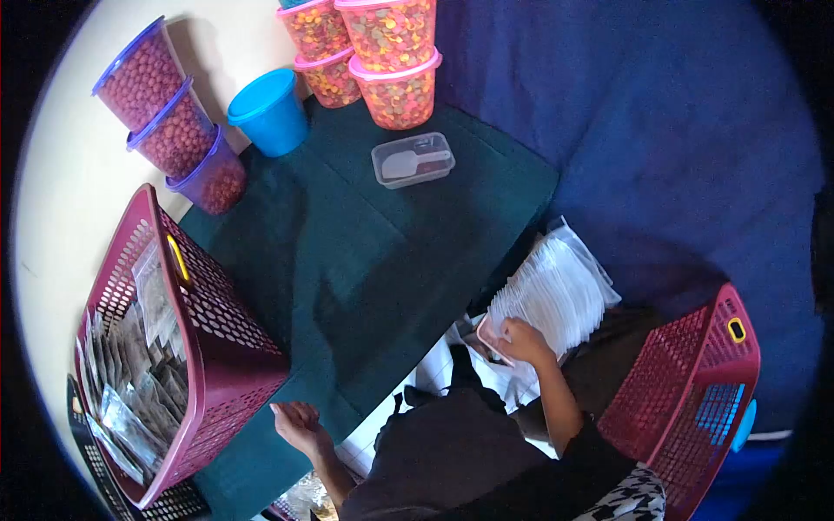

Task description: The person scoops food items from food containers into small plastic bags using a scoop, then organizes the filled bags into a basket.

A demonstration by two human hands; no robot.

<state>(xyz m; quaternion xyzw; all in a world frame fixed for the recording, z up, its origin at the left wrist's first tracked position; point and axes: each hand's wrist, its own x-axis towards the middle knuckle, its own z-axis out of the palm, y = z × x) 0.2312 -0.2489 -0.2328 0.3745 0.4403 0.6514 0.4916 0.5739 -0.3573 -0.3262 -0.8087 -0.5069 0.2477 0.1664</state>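
Note:
My left hand hangs over the front edge of the dark green table, beside the tall maroon basket. Its fingers are loosely stretched and nothing shows in them. My right hand is closed at the near end of a thick row of clear plastic bags. A pale pink edge shows beside its fingers; what they grip, if anything, is hidden. Filled clear packets stand packed inside the maroon basket.
Tubs of reddish balls are stacked at the back left, near a blue tub. Tubs of colourful pieces stand behind a clear tray with a white scoop. Another maroon basket is at right.

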